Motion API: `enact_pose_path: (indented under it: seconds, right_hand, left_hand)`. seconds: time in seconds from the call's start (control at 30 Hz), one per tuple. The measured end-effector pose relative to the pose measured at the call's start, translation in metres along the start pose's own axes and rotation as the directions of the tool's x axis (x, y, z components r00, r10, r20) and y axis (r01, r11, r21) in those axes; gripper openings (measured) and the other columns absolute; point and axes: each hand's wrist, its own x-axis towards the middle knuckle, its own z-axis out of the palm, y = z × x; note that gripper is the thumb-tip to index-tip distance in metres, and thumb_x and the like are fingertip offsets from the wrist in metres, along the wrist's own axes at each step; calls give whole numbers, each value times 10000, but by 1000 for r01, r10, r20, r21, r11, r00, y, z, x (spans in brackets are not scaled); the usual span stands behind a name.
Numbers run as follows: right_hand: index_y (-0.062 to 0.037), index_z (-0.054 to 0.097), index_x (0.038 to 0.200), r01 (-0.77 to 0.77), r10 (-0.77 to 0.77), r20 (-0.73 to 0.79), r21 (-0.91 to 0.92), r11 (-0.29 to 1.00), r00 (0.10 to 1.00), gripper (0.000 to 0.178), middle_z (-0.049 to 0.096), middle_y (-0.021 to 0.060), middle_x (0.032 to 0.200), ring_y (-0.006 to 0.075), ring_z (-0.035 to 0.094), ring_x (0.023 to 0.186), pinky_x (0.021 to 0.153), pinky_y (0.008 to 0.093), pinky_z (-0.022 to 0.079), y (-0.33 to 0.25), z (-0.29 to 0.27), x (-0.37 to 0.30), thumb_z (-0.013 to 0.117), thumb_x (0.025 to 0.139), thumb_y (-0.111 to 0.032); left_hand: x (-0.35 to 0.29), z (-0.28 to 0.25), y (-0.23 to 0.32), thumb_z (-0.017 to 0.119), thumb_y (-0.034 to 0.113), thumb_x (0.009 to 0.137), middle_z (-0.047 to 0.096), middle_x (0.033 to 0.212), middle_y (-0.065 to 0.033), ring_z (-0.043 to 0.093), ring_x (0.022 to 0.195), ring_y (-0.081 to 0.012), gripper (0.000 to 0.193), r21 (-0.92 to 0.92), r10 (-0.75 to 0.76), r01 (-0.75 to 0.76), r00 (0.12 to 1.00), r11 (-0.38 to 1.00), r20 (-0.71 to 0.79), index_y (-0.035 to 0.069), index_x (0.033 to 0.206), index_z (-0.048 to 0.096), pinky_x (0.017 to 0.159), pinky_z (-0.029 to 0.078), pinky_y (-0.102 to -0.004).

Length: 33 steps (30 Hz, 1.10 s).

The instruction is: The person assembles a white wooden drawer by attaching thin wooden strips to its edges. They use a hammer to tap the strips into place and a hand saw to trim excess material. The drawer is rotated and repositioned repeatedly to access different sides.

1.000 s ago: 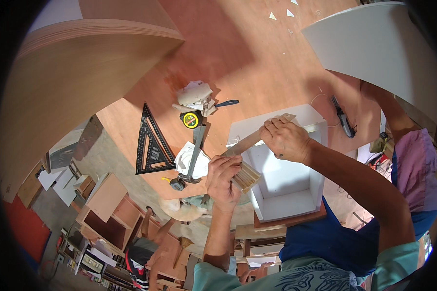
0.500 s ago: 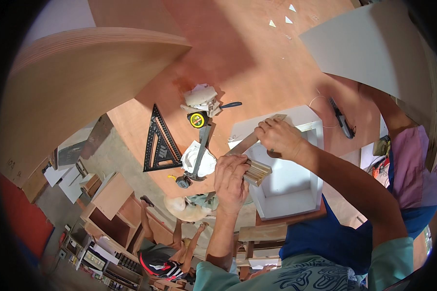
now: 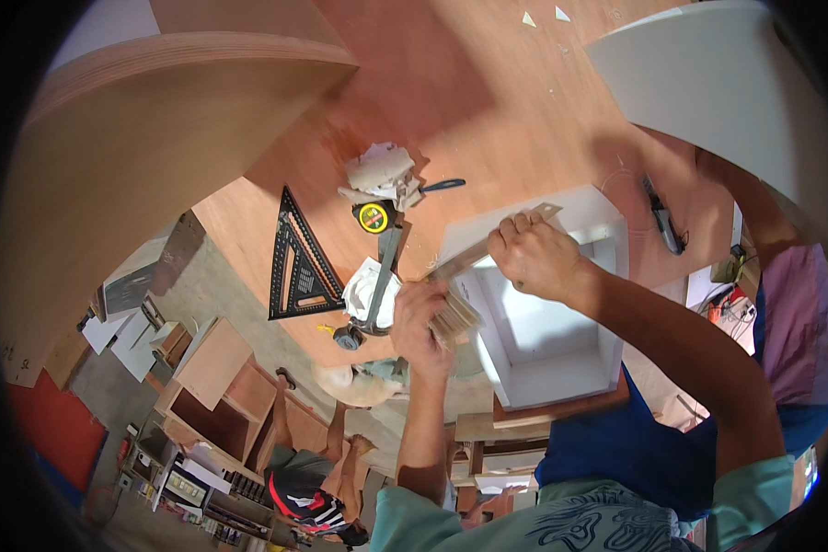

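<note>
My left hand (image 3: 421, 322), blurred by motion, is closed around a ribbed tan block (image 3: 457, 317). My right hand (image 3: 541, 258) is bent over a long flat strip (image 3: 474, 256), gripping it close to its far end. The strip slants from the left hand up to the right, and its lower end is hidden at the left hand. Whether strip and block are joined, I cannot tell. Both are above the left rim of an open white box (image 3: 559, 375) at the table's near edge. A white panel lies by the box's far side.
Left of the box are a black triangular square (image 3: 302, 267), a hammer (image 3: 388, 258), a yellow-black tape measure (image 3: 373, 217) and crumpled paper (image 3: 382, 173). A utility knife (image 3: 664, 219) lies right. Large panels (image 3: 184, 129) stand at both sides. Other people (image 3: 317, 483) are nearby.
My left hand and the ribbed block have shifted left, away from the box. More of the strip's far end shows beyond my right hand. The whole view has shifted slightly.
</note>
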Motion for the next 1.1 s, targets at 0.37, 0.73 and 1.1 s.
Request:
enact_pose_path:
  seconds: [0.37,0.73,1.1]
  right_hand:
    - [16,581,1069,-151,151,8,99,984,989,404,628,155,999,300,623,968,897,388,492,-7,1,1,700,705,-110]
    - [-18,430,1419,40,-18,-310,64,997,951,763,287,190,1581,361,255,1466,1168,519,269,-12,1,-8,761,781,-272]
    - [-63,343,1512,-62,60,-95,-11,998,994,543,218,177,1619,364,179,1502,1209,545,125,-87,6,25,398,983,-171]
  left_hand:
    - [33,-13,-19,599,57,933,642,1227,-164,602,1165,-326,248,107,-127,131,991,986,-46,-18,1169,616,1027,446,-386]
    - [-55,-97,54,563,210,1016,628,1091,-220,641,1031,-291,291,-98,-246,243,711,965,-658,-38,1154,501,890,547,-378]
    - [-295,-171,144,475,291,1054,479,827,-146,466,730,-272,374,371,-478,782,607,501,-634,-40,881,463,716,432,-389]
